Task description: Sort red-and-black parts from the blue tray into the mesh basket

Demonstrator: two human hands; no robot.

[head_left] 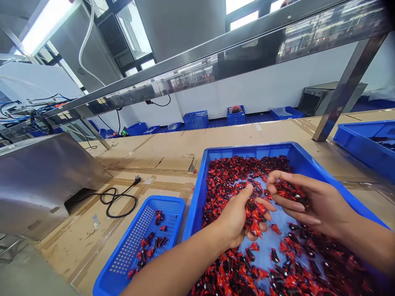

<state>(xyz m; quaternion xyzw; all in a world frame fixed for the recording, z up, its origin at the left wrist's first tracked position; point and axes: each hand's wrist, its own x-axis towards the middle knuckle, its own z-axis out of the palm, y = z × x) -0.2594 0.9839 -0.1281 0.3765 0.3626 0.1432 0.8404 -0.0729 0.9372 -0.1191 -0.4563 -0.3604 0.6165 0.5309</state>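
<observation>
Small red-and-black plastic parts (234,267) lie heaped in a large blue tub (200,197), whose pale bottom shows through in the middle. Above that bare patch, my left hand (237,218) is curled around a handful of these parts, red tips poking out between the fingers. To its right, my right hand (308,201) cups another handful, palm turned toward the left hand. The two hands are close but apart. What exactly each small part is cannot be made out.
Left of the tub stands a blue perforated basket (120,246) with a few scattered parts. A black power cord (114,201) lies on the cardboard-covered table (173,144) beside a metal housing (52,176). Another blue bin (364,144) sits at right, beyond a steel post (342,90).
</observation>
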